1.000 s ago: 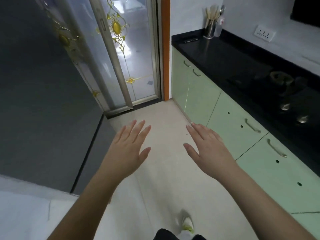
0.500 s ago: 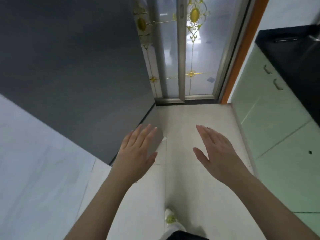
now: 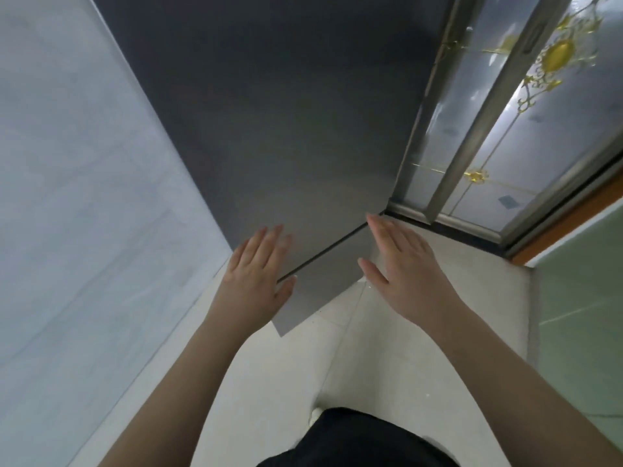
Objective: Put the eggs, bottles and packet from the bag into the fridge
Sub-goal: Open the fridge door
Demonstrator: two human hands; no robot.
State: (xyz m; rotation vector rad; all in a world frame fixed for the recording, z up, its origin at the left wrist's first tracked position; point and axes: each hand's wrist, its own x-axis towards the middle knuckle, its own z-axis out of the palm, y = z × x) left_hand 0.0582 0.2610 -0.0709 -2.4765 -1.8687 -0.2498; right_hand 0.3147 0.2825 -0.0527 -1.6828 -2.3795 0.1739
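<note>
Head view, angled down at a tiled floor [image 3: 387, 348] in front of the fridge [image 3: 286, 129]. Fridge: dark grey, doors closed, upper and lower door divided by a thin dark seam running diagonally from near the left thumb up toward the right fingertips; lower corner of the fridge front ending just above the floor, beside the left wrist. Left hand [image 3: 259, 281]: open, fingers extended and close together, palm down, empty, seen over the lower part of the fridge front next to the seam — contact with the door cannot be confirmed. Right hand [image 3: 401, 274]: open, fingers extended, thumb spread out, empty, positioned at the right end of the seam with fingertips near the fridge's right edge; contact likewise not determinable. Hands apart, side by side, gripping nothing. To the left of the fridge: pale grey-white wall [image 3: 74, 197]. To the right: sliding glass door [image 3: 505, 123] with a metal frame and gold ornament, with an orange door frame [image 3: 573, 220] beyond it. Far right: pale green cabinet front [image 3: 580, 315]. Bottom centre: dark clothing [image 3: 354, 439] of the person. Eggs, bottles, packet and bag: not in view.
</note>
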